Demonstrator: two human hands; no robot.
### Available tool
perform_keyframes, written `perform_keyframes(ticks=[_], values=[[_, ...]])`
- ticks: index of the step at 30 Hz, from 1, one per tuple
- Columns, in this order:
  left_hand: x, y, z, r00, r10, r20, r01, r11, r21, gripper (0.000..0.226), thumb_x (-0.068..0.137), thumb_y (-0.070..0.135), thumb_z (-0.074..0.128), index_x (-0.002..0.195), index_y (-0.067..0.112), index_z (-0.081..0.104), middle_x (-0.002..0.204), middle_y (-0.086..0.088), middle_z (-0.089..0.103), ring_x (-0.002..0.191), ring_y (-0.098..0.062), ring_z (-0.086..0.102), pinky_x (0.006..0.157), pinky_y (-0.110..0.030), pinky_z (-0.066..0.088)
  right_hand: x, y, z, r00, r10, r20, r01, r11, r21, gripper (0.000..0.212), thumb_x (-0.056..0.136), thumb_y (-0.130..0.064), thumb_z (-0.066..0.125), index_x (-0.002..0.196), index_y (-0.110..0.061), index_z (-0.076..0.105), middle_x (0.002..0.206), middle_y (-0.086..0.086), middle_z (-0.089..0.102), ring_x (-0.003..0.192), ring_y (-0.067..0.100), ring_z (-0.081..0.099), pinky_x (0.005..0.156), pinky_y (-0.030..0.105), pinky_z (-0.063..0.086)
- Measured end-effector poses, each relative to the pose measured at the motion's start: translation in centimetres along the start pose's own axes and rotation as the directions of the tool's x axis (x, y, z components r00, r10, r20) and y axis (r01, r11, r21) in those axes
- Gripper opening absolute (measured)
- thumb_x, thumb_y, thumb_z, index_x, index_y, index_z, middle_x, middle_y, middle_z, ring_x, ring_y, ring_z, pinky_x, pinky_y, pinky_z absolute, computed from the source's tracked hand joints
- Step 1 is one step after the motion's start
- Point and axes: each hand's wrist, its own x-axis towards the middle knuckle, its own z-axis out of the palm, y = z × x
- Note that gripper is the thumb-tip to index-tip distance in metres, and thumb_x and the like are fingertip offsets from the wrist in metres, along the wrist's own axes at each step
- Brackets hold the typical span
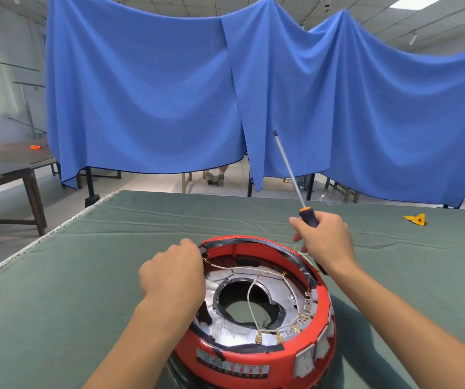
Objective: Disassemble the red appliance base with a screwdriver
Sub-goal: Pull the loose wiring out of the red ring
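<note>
The red appliance base (282, 352) lies upside down on the green table, near the front. Its open underside shows a silver metal plate, white wires with brass terminals and a central hole. My left hand (174, 270) rests on the base's left rim, fingers curled over the edge by a black part. My right hand (324, 240) hovers above the far right rim and grips the black and orange handle of a screwdriver (291, 172). The long metal shaft points up and away from me, tip in the air.
The green felt table (85, 276) stretches left and right. A yellow plastic piece (416, 219) lies at the far right. Blue cloth (169, 94) hangs behind the table. Dark wooden tables (9, 169) stand at the left, one with an orange tool.
</note>
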Motion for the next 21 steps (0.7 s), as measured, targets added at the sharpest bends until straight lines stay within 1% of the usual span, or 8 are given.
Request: perform_keyframes(ticks=[2,4,6,9,13,14,17,21], values=[[0.4,-0.4,0.1,1.0,0.019,-0.006,-0.019,1.0,-0.009,0.016,0.088,0.012,0.048,0.088,0.02,0.034,0.108,-0.002,0.059,0.103,-0.027,0.059,0.066,-0.028,0.034,-0.7,-0.8,0.0,0.997,-0.059,0.049,0.059,0.998,0.007,0.036,0.083,-0.043,0.065,0.061,-0.014,0.061,0.056,0.0,0.065,0.058,0.026,0.064,0.07,0.042,0.054],[1.1,-1.0,0.5,0.998,0.044,-0.034,-0.045,0.999,-0.014,0.012,0.086,0.01,0.049,0.092,0.02,0.045,0.107,-0.002,0.061,0.102,-0.027,0.06,0.066,-0.028,0.034,-1.4,-1.7,0.0,0.988,-0.105,0.112,0.113,0.992,-0.062,0.042,0.081,-0.054,0.063,0.063,-0.015,0.061,0.058,0.001,0.064,0.064,0.028,0.064,0.068,0.038,0.052],[2.2,-1.7,1.1,0.996,0.068,-0.057,-0.069,0.997,-0.03,0.025,0.083,0.009,0.049,0.103,0.023,0.055,0.106,-0.002,0.063,0.1,-0.028,0.06,0.065,-0.029,0.035,-2.1,-2.3,-0.1,0.978,-0.143,0.154,0.17,0.969,-0.179,0.048,0.079,-0.063,0.06,0.063,-0.017,0.059,0.057,-0.003,0.062,0.064,0.022,0.061,0.061,0.032,0.046],[4.9,-3.0,1.3,0.983,0.155,-0.097,-0.162,0.985,-0.064,0.038,0.084,0.012,0.049,0.114,0.035,0.059,0.108,-0.002,0.065,0.101,-0.03,0.061,0.07,-0.032,0.042,-3.1,-2.9,-0.6,0.966,-0.147,0.211,0.204,0.938,-0.282,0.055,0.077,-0.068,0.058,0.057,-0.017,0.049,0.051,-0.007,0.052,0.056,0.015,0.052,0.052,0.028,0.035],[7.3,-4.2,1.2,0.975,0.22,-0.038,-0.223,0.966,-0.132,0.043,0.091,0.016,0.05,0.117,0.048,0.058,0.118,0.0,0.065,0.109,-0.027,0.058,0.08,-0.034,0.046,-3.9,-2.6,-1.1,0.928,-0.129,0.349,0.245,0.918,-0.312,0.041,0.078,-0.064,0.061,0.072,-0.023,0.061,0.069,-0.006,0.064,0.065,0.019,0.063,0.068,0.034,0.053],[7.5,-4.4,1.4,0.975,0.22,-0.041,-0.224,0.962,-0.154,0.044,0.091,0.015,0.049,0.117,0.048,0.058,0.119,0.001,0.065,0.11,-0.027,0.058,0.081,-0.034,0.046,-4.2,-2.5,-1.2,0.918,-0.14,0.37,0.265,0.912,-0.312,0.038,0.078,-0.063,0.061,0.075,-0.025,0.063,0.07,-0.006,0.064,0.063,0.02,0.063,0.068,0.035,0.055],[7.5,-4.6,1.8,0.977,0.203,-0.059,-0.211,0.956,-0.205,0.046,0.089,0.013,0.048,0.122,0.043,0.057,0.123,0.002,0.063,0.114,-0.026,0.055,0.086,-0.035,0.046,-4.8,-2.5,-1.6,0.895,-0.137,0.425,0.306,0.881,-0.36,0.039,0.076,-0.067,0.062,0.073,-0.028,0.067,0.063,-0.005,0.062,0.053,0.016,0.057,0.057,0.031,0.053],[7.0,-4.5,1.2,0.984,0.172,-0.043,-0.177,0.971,-0.163,0.039,0.085,0.013,0.049,0.121,0.024,0.059,0.124,-0.006,0.059,0.117,-0.031,0.05,0.092,-0.04,0.043,-5.1,-3.3,-2.0,0.898,-0.135,0.419,0.352,0.791,-0.5,0.047,0.072,-0.074,0.06,0.072,-0.027,0.07,0.065,-0.005,0.065,0.049,0.01,0.057,0.055,0.026,0.05]])
